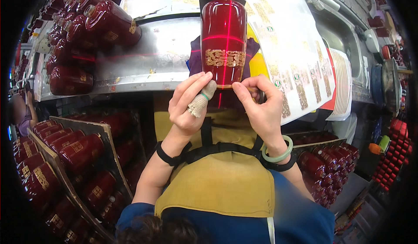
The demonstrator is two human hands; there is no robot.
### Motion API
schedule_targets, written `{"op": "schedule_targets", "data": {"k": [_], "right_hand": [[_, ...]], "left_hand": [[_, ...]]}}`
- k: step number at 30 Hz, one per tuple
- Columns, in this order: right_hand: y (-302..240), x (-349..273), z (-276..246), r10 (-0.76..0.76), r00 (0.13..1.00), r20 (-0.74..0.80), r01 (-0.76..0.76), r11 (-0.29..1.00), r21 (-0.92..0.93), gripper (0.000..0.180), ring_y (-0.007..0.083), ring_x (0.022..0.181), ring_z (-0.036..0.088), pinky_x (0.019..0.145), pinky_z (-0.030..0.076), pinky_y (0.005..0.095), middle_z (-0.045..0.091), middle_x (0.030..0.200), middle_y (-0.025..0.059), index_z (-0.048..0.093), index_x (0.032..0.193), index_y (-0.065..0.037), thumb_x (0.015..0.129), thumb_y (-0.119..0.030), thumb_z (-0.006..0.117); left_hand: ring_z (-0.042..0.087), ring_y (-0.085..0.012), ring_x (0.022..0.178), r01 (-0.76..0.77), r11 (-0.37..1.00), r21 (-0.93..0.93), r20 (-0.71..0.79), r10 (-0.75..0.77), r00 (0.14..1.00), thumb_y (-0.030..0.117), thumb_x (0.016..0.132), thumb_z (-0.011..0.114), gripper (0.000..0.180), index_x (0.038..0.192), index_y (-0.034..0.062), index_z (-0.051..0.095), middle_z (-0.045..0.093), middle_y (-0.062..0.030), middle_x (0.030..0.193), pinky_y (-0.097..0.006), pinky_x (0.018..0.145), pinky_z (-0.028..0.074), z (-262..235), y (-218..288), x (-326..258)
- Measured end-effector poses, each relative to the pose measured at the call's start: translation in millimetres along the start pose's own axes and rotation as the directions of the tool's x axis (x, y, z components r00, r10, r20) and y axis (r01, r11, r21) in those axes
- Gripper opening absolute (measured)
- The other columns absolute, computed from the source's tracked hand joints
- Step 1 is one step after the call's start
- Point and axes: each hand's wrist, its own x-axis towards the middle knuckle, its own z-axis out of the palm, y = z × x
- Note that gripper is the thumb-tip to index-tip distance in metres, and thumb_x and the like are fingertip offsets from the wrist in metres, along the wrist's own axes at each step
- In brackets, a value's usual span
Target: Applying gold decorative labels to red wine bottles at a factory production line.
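A glossy dark red glass bottle [223,30] lies in front of me, neck pointing away and base toward me. It bears a gold patterned band [225,58], and red laser lines cross it. My left hand [187,100] is closed at the left of the base, one digit wearing a cloth finger cover [203,99] tied with green. At the base's right edge, my right hand [263,102] pinches, its thumb at the end of a thin gold strip [224,86] along the rim. A dark loop, perhaps a tool handle, shows by its curled fingers. What lies inside both grips is partly hidden.
Red bottles [109,22] crowd the metal bench's [148,48] left side. White sheets of gold decals [300,56] lie at right, beside a sink [339,35]. Below the bench, wooden racks [69,165] of bottles stand left, more bottles [324,161] right. Another person's arm [31,106] shows far left.
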Motion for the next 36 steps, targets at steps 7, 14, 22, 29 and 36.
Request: {"op": "schedule_targets", "data": {"k": [7, 14, 22, 29, 36], "right_hand": [[-1, 2, -4, -0.049, 0.999, 0.024, 0.048, 0.999, 0.009, 0.017, 0.0103, 0.064, 0.053, 0.057, 0.039, 0.0272, 0.062, 0.073, 0.0025, 0.072, 0.085, -0.001, 0.088, -0.015, 0.082], [-9, 10, -34, -0.114, 0.98, 0.163, 0.134, 0.984, -0.119, 0.016, 0.0184, 0.067, 0.062, 0.065, 0.046, 0.0319, 0.066, 0.074, 0.0103, 0.074, 0.088, 0.002, 0.088, -0.013, 0.08], [1, 11, -34, -0.069, 0.986, 0.154, 0.084, 0.992, -0.095, 0.017, 0.0188, 0.068, 0.061, 0.066, 0.046, 0.0324, 0.065, 0.074, 0.01, 0.075, 0.088, 0.001, 0.089, -0.014, 0.08], [1, 11, -32, -0.064, 0.986, 0.155, 0.083, 0.99, -0.116, 0.018, 0.0167, 0.068, 0.061, 0.065, 0.045, 0.032, 0.065, 0.076, 0.0087, 0.075, 0.088, 0.0, 0.088, -0.016, 0.081], [-15, 8, -34, -0.139, 0.975, 0.173, 0.159, 0.981, -0.108, 0.016, 0.0122, 0.065, 0.053, 0.061, 0.04, 0.0285, 0.059, 0.071, 0.0037, 0.075, 0.086, -0.002, 0.088, -0.016, 0.082]], "left_hand": [[0.073, -0.0321, 0.1, -0.064, 0.997, -0.044, 0.028, 0.065, 0.997, -0.013, 0.074, 0.078, 0.021, 0.093, -0.01, 0.072, 0.075, -0.0139, 0.108, -0.038, 0.078, 0.066, -3, 3, 12], [0.073, -0.0317, 0.098, 0.006, 1.0, -0.026, -0.016, -0.006, 1.0, -0.014, 0.074, 0.079, 0.028, 0.101, -0.0068, 0.073, 0.075, -0.0136, 0.11, -0.037, 0.081, 0.062, 1, 2, 0], [0.071, -0.0339, 0.101, -0.002, 0.999, -0.036, 0.008, 0.003, 1.0, -0.018, 0.07, 0.073, 0.038, 0.107, -0.009, 0.071, 0.073, -0.0164, 0.114, -0.038, 0.08, 0.063, 1, 5, 3], [0.071, -0.0333, 0.104, 0.076, 0.995, -0.071, 0.034, -0.073, 0.997, -0.019, 0.075, 0.074, 0.044, 0.118, -0.01, 0.068, 0.071, -0.0194, 0.119, -0.039, 0.088, 0.061, 2, 8, -3], [0.072, -0.0273, 0.11, 0.296, 0.911, -0.287, -0.015, -0.314, 0.949, -0.016, 0.077, 0.081, 0.05, 0.125, -0.0111, 0.066, 0.067, -0.0208, 0.13, -0.036, 0.094, 0.062, 5, 5, -16]]}}
